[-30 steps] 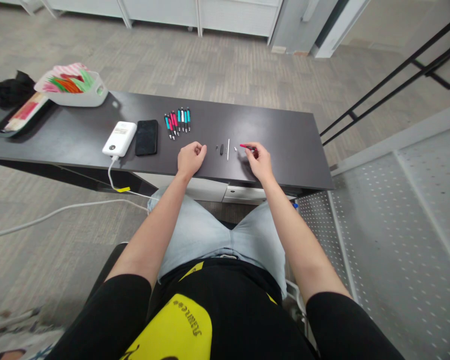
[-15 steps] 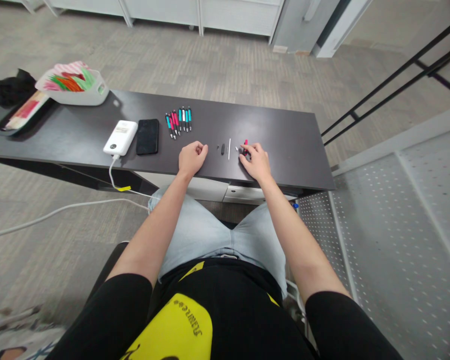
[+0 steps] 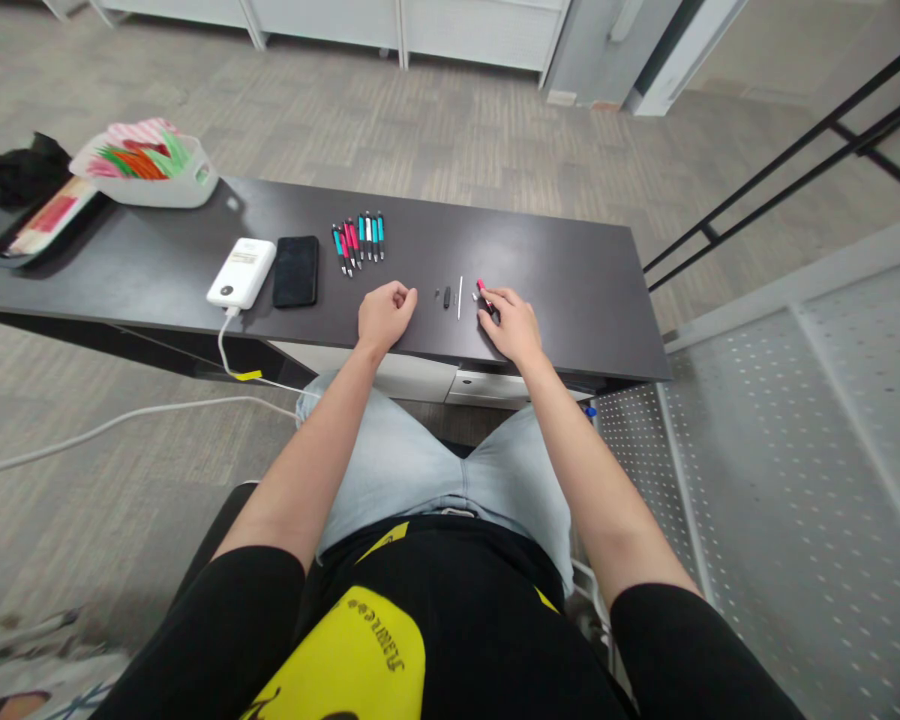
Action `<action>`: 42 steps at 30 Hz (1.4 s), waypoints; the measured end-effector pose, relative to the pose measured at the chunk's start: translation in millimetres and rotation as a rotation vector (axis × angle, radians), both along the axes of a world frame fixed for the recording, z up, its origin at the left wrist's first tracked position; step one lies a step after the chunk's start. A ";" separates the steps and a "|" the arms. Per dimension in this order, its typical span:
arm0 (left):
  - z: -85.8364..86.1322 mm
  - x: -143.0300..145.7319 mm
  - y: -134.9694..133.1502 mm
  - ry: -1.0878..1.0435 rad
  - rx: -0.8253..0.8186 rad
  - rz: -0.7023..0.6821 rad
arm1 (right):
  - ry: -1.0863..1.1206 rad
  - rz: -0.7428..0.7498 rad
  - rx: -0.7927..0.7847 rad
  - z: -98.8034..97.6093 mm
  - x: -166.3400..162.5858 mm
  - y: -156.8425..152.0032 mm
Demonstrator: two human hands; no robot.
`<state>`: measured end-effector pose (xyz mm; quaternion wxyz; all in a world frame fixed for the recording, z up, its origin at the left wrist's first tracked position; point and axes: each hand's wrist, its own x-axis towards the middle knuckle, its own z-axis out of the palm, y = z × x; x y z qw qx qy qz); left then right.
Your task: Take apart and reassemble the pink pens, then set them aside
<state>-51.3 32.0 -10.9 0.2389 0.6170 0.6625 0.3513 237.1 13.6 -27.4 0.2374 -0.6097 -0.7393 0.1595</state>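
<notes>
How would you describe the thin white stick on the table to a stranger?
On the long dark table, find the person's right hand near the front edge. Just left of it lies the thin white stick. It is straight and pale, and longer than the small black parts on its left and the red pen piece on its right.

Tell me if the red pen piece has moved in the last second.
Yes: in the right hand, the red pen piece turned from crosswise to lengthwise, nearer the white refill.
</notes>
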 end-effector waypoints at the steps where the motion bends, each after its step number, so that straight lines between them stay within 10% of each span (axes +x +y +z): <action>1: 0.0 0.2 -0.1 -0.002 0.000 0.000 | 0.006 0.017 0.002 -0.8 0.5 0.0; 23: -1.6 0.7 0.3 -0.003 0.017 0.009 | -0.068 0.137 -0.003 5.0 -2.5 -5.6; 42: -2.0 -1.3 1.1 -0.006 0.014 -0.007 | 0.274 -0.190 0.092 -10.8 7.0 3.7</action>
